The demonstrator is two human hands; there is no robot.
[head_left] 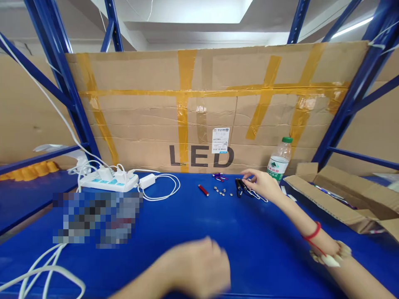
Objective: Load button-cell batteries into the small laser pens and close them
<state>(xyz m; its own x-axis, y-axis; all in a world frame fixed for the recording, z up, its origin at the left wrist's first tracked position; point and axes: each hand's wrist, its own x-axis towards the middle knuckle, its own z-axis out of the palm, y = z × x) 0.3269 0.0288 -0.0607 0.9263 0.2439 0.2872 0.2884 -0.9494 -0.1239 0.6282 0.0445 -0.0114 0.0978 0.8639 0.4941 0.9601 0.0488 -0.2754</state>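
My right hand [260,183] reaches to the back of the blue table, its fingertips at a small group of black stick-like pieces [239,185] with pale wire loops [258,196]. Whether the fingers grip one of them is hidden. Nearer the front edge, my left hand [199,265] is smeared by motion, and its fingers do not show clearly. Between the hands and the cardboard lie a red cylindrical piece [203,190], several small silvery metal bits [222,192] and a few purple pieces [220,177].
A water bottle with a green cap [279,160] stands behind my right hand. An open cardboard box [330,207] holding pens is on the right. At left are a white power strip [109,182], a white adapter [147,181] and loose cables [46,270]. A cardboard panel [149,124] closes the back.
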